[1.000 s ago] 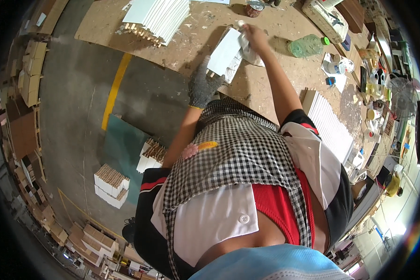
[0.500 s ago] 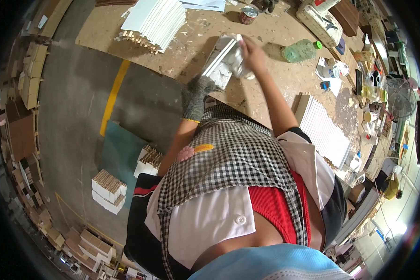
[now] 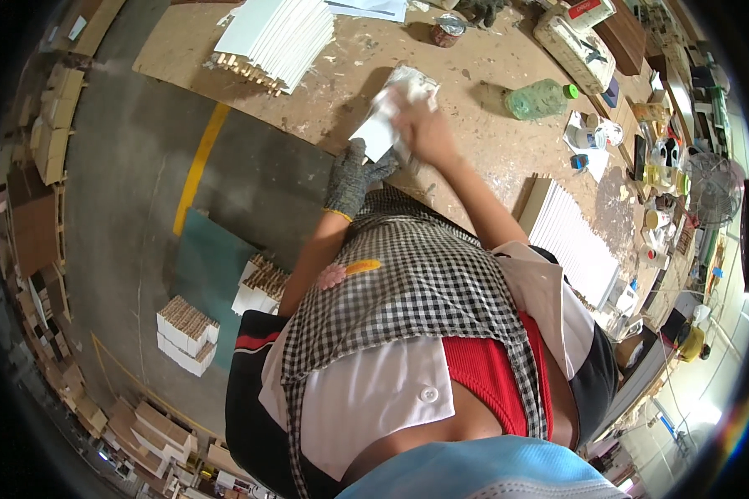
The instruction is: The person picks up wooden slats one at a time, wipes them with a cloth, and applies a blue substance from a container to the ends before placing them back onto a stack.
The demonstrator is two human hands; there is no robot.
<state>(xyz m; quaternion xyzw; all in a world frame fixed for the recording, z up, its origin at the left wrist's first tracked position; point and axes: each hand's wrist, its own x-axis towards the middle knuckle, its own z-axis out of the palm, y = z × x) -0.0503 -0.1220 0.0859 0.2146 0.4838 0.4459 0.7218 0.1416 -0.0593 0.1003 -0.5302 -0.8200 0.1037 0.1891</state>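
White panel (image 3: 375,136), just turned broad face up, was gripped by the gloved left hand (image 3: 355,173), bringing that face under the right hand (image 3: 426,133), whose grip blur concealed.

Gloved L hand (image 3: 358,176) grips wht board (image 3: 375,138); R hand (image 3: 427,133) blurred over it

Grey floor (image 3: 125,208), yellow stripe (image 3: 200,170) left; bright, apparently pale wall (image 3: 714,381) at right.
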